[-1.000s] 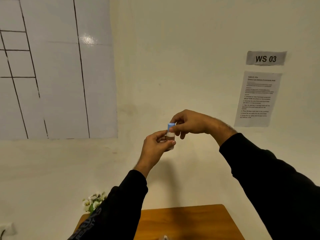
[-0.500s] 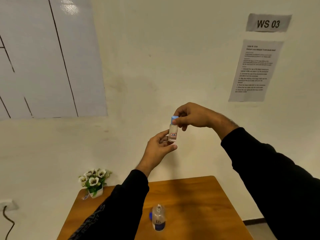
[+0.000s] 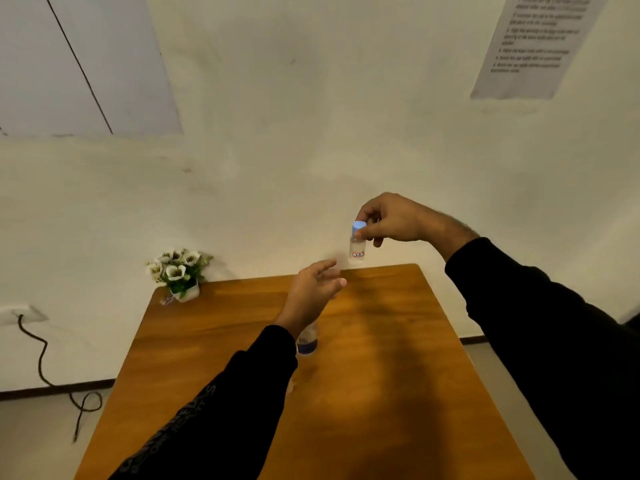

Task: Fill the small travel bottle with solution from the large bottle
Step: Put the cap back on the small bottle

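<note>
Right hand (image 3: 391,218) pinches one small bottle (image 3: 357,244); left hand (image 3: 313,294) spread; one large bottle (image 3: 307,339) stands below

A plain indoor workstation, likely a test or recording room. A small wooden table (image 3: 381,393) stands against a bare cream wall (image 3: 277,168). A printed instruction sheet (image 3: 530,43) is taped to the wall above the table's far right corner. A small pot of artificial white flowers (image 3: 178,273) sits at the far left corner. A wall socket (image 3: 17,313) with a trailing cable (image 3: 52,382) is at left.
</note>
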